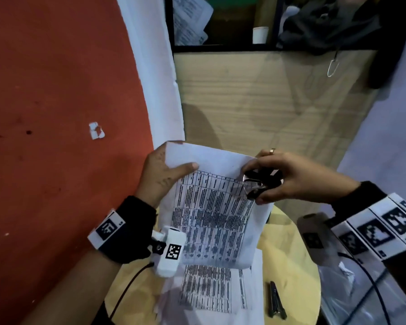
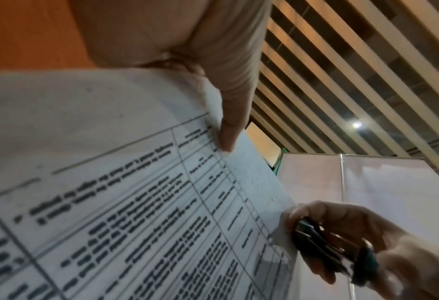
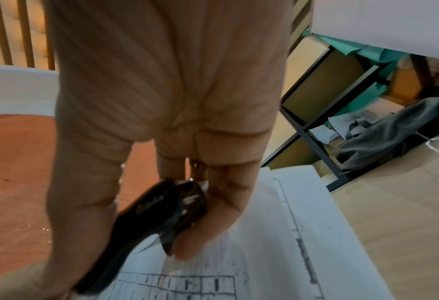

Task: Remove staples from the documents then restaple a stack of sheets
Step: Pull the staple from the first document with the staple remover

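My left hand (image 1: 174, 168) holds a printed document (image 1: 211, 207) up by its top left corner, thumb (image 2: 228, 132) pressed on the front of the page. My right hand (image 1: 265, 184) grips a black staple remover (image 1: 258, 185) with metal claws, set against the document's top right corner. The right wrist view shows the remover (image 3: 162, 213) pinched between thumb and fingers just above the sheet (image 3: 277, 253). No staple can be made out. A second printed document (image 1: 211, 292) lies flat on the round yellow table (image 1: 298, 273).
A dark narrow stapler-like tool (image 1: 275, 300) lies on the table to the right of the flat document. A red surface (image 1: 56, 113) fills the left. Behind stands a wooden panel (image 1: 267, 102) under a shelf holding papers, a white cup (image 1: 260, 35) and a dark bag (image 1: 326, 26).
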{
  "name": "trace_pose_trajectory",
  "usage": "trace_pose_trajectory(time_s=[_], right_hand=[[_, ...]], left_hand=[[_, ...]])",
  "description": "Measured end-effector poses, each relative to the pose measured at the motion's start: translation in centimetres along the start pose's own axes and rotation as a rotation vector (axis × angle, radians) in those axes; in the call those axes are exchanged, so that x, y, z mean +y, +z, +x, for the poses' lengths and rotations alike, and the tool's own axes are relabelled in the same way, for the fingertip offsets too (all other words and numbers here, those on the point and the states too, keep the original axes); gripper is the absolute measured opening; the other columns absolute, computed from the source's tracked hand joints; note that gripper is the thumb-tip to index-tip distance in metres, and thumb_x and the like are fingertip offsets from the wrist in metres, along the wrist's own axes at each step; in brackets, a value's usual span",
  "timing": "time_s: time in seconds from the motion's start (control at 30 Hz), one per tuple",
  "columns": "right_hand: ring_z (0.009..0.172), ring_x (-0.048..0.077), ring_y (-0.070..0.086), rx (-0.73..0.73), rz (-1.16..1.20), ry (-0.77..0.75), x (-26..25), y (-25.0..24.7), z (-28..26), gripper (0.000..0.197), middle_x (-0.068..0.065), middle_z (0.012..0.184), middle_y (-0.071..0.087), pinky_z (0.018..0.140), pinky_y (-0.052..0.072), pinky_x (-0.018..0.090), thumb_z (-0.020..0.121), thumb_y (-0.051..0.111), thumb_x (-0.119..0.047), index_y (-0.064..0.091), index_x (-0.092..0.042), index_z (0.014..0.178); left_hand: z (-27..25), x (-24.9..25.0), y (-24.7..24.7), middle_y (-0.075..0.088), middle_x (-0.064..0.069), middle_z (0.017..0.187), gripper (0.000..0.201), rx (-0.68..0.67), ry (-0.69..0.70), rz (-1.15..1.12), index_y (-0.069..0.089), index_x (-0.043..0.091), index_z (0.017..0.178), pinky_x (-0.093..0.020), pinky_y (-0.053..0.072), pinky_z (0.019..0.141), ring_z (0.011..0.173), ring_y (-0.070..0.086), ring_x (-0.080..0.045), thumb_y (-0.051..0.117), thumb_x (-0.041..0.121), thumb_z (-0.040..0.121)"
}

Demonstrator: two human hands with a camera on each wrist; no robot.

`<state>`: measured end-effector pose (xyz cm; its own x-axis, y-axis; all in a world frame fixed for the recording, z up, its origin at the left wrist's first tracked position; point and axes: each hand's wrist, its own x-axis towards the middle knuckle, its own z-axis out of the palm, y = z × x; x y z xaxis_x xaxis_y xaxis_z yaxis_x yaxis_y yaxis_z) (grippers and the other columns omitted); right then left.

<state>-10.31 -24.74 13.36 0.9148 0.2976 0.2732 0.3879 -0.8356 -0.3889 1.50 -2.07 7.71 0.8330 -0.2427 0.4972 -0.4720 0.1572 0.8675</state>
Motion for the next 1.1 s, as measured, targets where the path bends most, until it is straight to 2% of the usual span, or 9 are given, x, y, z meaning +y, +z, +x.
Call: trace_pose_trajectory(time_s=[0.1,0.2,0.3,0.37,0.47,0.6,0.77,0.97,1.1], right_hand=[[0.085,0.01,0.053,0.018,0.004,-0.008,-0.2,0.0,-0.1,0.049,-0.007,0.092,0.056,0.08,0.048,0.035,0.062,0.086,-0.017,0.067,-0.02,0.108],[0.089,0.016,0.056,0.001,-0.014,-0.032,-0.6,-0.1,0.0,0.05,-0.002,0.095,0.058,0.08,0.047,0.036,0.062,0.086,-0.019,0.067,-0.016,0.108],[0.087,0.013,0.056,0.0,-0.005,-0.054,-1.1,0.0,0.1,0.05,-0.004,0.096,0.058,0.081,0.046,0.033,0.061,0.087,-0.019,0.067,-0.016,0.107],[0.085,0.011,0.055,0.01,0.003,-0.05,-1.3,-0.1,0.0,0.05,-0.007,0.096,0.058,0.081,0.046,0.031,0.061,0.087,-0.019,0.068,-0.016,0.107],[0.086,0.012,0.056,-0.001,0.002,-0.043,-1.5,-0.2,-0.2,0.052,-0.007,0.096,0.057,0.081,0.046,0.031,0.059,0.087,-0.022,0.068,-0.016,0.107],[0.086,0.011,0.056,0.021,0.023,-0.051,-1.5,-0.2,-0.4,0.056,-0.003,0.097,0.058,0.079,0.048,0.028,0.054,0.078,-0.036,0.068,-0.018,0.106],[0.089,0.014,0.058,0.052,0.036,-0.001,-0.6,-0.8,-0.8,0.054,-0.002,0.1,0.057,0.083,0.05,0.038,0.054,0.085,-0.031,0.068,-0.019,0.105],[0.088,0.017,0.061,0.062,0.097,-0.005,-0.7,-0.4,-0.7,0.056,0.002,0.1,0.06,0.081,0.049,0.039,0.053,0.083,-0.033,0.069,-0.015,0.104],[0.09,0.021,0.06,0.063,0.191,0.003,-0.8,-0.2,-0.6,0.051,0.01,0.103,0.058,0.082,0.05,0.038,0.058,0.087,-0.011,0.068,-0.011,0.105]], left_hand=[[0.4,1.1,-0.4,0.066,0.003,0.108,0.065,0.094,0.211,0.205,0.049,0.039,0.116,-0.037,0.052,0.088,0.099,0.063,-0.02,0.079,0.043,0.058],[0.0,3.8,0.4,0.054,0.014,0.121,0.07,0.01,0.536,0.762,0.051,0.037,0.123,-0.029,0.035,0.092,0.117,0.047,-0.014,0.07,0.06,0.059],[-0.1,5.5,1.9,0.063,0.015,0.108,0.056,-0.153,0.531,1.13,0.064,0.036,0.107,-0.038,0.022,0.092,0.113,0.047,-0.013,0.06,0.066,0.059],[0.1,5.6,2.4,0.064,0.015,0.084,0.043,-0.271,0.411,1.123,0.068,0.034,0.095,-0.037,0.025,0.09,0.1,0.057,-0.014,0.058,0.061,0.062],[0.6,5.1,2.4,0.054,0.015,0.055,0.017,-0.409,0.291,0.855,0.062,0.035,0.064,-0.029,0.033,0.068,0.065,0.056,-0.008,0.064,0.052,0.065],[0.7,4.0,2.4,0.061,0.016,0.061,0.011,-0.479,0.187,0.527,0.065,0.036,0.062,-0.025,0.04,0.058,0.06,0.055,-0.003,0.073,0.043,0.067],[0.6,3.1,1.9,0.059,0.011,0.06,0.007,-0.451,0.135,0.453,0.068,0.026,0.068,-0.021,0.037,0.056,0.057,0.051,0.001,0.072,0.031,0.069],[1.2,3.2,1.8,0.062,0.017,0.07,0.013,-0.458,0.206,0.598,0.065,0.044,0.065,-0.028,0.042,0.066,0.066,0.057,-0.003,0.067,0.057,0.063],[1.2,3.5,2.9,0.061,0.02,0.06,0.017,-0.454,0.191,0.62,0.065,0.043,0.061,-0.027,0.042,0.062,0.06,0.055,0.001,0.065,0.06,0.064]])
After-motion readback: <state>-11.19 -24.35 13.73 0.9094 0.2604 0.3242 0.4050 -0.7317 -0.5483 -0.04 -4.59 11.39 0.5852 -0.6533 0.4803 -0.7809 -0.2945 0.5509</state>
